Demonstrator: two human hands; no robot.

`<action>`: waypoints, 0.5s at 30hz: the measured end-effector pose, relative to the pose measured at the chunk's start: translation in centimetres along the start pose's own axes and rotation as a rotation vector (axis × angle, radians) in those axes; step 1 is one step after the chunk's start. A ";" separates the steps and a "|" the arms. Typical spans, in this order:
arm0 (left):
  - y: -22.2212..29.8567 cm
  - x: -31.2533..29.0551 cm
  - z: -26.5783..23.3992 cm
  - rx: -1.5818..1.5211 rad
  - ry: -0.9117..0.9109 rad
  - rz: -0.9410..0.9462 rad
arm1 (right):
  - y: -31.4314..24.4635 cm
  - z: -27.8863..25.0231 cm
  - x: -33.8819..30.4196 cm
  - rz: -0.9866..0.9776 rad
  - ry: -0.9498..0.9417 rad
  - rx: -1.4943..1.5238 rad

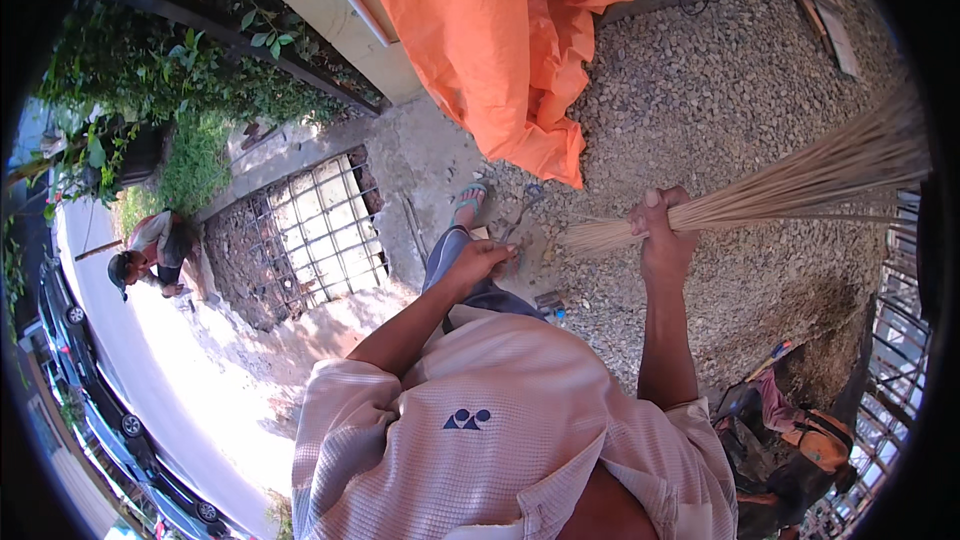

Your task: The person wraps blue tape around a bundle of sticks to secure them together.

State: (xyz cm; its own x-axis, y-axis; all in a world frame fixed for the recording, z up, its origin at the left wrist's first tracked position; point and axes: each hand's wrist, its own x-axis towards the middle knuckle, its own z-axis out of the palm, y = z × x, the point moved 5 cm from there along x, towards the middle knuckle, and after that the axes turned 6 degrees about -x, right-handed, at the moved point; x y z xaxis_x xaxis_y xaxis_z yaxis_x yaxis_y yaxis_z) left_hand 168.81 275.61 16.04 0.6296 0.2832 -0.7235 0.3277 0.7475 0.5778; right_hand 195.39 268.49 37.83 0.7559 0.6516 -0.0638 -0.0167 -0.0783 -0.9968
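We judge the stick broom (pixel 780 180) light and springy (its thin sticks could snap if bent hard), best gripped near the narrow end. It stretches from right of centre toward the upper right of the frame, with our right hand (pixel 664 232) wrapped around it; our left hand (pixel 483 262), near centre, is apart from it, fingers curled, contents unclear.

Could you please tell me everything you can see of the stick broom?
The broom is a bundle of thin, tan, stiff strands that look like dried plant fibre, with no separate handle visible. The right hand grips it near its narrow left end; the strands fan out toward the upper right, greyer there, a few straying below. Whether its far tips touch anything is unclear.
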 end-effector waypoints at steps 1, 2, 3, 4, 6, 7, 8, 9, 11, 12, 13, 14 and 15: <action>0.1 -1.5 -0.6 -0.006 0.046 0.040 | 1.5 2.2 0.2 0.031 -0.071 -0.066; 0.0 -2.7 -1.3 -0.017 0.093 0.084 | 2.9 4.5 0.3 0.055 -0.174 -0.105; -0.9 -3.4 -2.7 -0.006 0.131 0.119 | 4.3 6.8 0.2 0.078 -0.277 -0.144; -2.2 -3.8 -4.3 -0.002 0.176 0.159 | 5.4 8.9 0.2 0.063 -0.315 -0.137; -3.4 -5.6 -6.9 0.129 0.314 0.232 | 7.9 12.8 -0.2 0.044 -0.391 -0.131; -3.2 -7.4 -7.7 0.259 0.411 0.256 | 9.2 14.1 -0.2 0.052 -0.419 -0.127; -3.8 -8.9 -8.9 0.387 0.511 0.270 | 10.0 15.7 -0.4 0.059 -0.460 -0.144; -5.7 -9.5 -10.3 0.449 0.559 0.260 | 10.8 17.3 -0.7 0.066 -0.499 -0.162; -11.5 -9.6 -13.0 0.583 0.638 0.233 | 13.0 20.0 -1.0 0.102 -0.569 -0.189; -14.8 -9.3 -14.0 0.564 0.659 0.221 | 15.0 21.1 -1.0 0.132 -0.599 -0.201; -18.1 -8.9 -14.7 0.543 0.680 0.214 | 16.3 22.4 -0.8 0.156 -0.629 -0.215; -20.6 -8.7 -15.4 0.523 0.701 0.210 | 17.3 23.9 -0.9 0.185 -0.613 -0.190; -22.6 -8.6 -16.0 0.508 0.708 0.156 | 18.5 25.4 -1.2 0.212 -0.592 -0.170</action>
State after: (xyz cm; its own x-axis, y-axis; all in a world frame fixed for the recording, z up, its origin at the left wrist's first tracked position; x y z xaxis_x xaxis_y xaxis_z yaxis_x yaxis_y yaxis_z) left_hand 144.71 265.93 3.20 0.1643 0.7908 -0.5896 0.6537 0.3603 0.6655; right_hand 177.59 285.45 18.27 0.2584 0.9106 -0.3226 0.0147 -0.3376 -0.9412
